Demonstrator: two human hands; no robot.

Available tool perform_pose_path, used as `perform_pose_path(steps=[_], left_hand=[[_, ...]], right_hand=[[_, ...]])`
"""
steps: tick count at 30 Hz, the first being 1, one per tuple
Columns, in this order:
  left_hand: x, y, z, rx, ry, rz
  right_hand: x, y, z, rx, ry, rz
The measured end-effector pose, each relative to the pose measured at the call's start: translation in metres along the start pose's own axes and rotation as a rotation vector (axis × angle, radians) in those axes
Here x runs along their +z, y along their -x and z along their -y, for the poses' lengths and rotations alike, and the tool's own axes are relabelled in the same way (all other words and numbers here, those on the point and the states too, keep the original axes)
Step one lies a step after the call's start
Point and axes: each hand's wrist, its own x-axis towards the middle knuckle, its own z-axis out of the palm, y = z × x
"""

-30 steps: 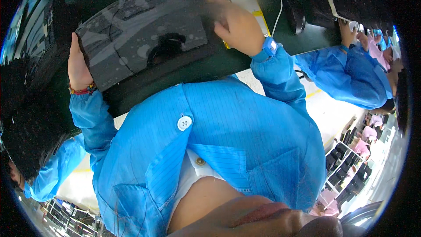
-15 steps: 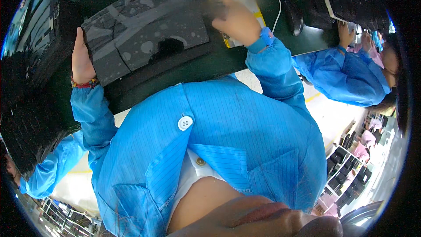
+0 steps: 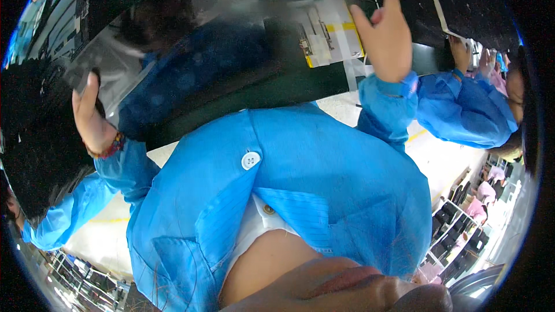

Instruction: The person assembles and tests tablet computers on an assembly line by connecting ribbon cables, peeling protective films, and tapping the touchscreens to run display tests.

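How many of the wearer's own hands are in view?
2: the left hand at the picture's left, the right hand just right of the yellow-edged pack.

A blue coat (image 3: 341, 150) with thin dark stripes on its open collar (image 3: 298, 214) — one big white button (image 3: 250, 160) in front, a chest pocket (image 3: 176, 257). Beneath, a white shirt (image 3: 247, 219) with a brassy stud (image 3: 268, 209). Long blue sleeves (image 3: 384, 107) — and a multicoloured beaded bracelet (image 3: 113, 147).

The smock (image 3: 341, 173) is pinstriped blue, the panel (image 3: 196, 58) blackish, the pack (image 3: 341, 46) grey and yellow.
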Motion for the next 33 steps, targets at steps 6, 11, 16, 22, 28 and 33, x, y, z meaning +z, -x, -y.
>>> perform_pose_path(steps=[6,11,16,22,28,33], left_hand=[[-0.015,0.041,-0.006,0.362,0.128,0.0],[0.034,0.023,-0.009,0.936,-0.149,1.001],[0.038,0.019,0.001,1.145,-0.887,0.781],[0.014,0.017,0.027,0.966,-1.328,0.681],[0.016,0.031,0.024,0.647,-1.483,0.538],[0.065,0.041,0.009,0.76,-1.46,0.71]], right_hand=[[0.0,0.009,0.015,0.192,-0.929,0.712],[0.042,0.003,0.022,0.283,-1.509,0.86],[0.059,-0.012,0.022,0.206,-1.346,0.857],[0.09,-0.015,0.019,0.044,-1.204,0.872],[0.092,-0.067,-0.025,-0.32,-0.289,0.415],[0.12,-0.136,-0.095,-0.105,0.135,0.164]])
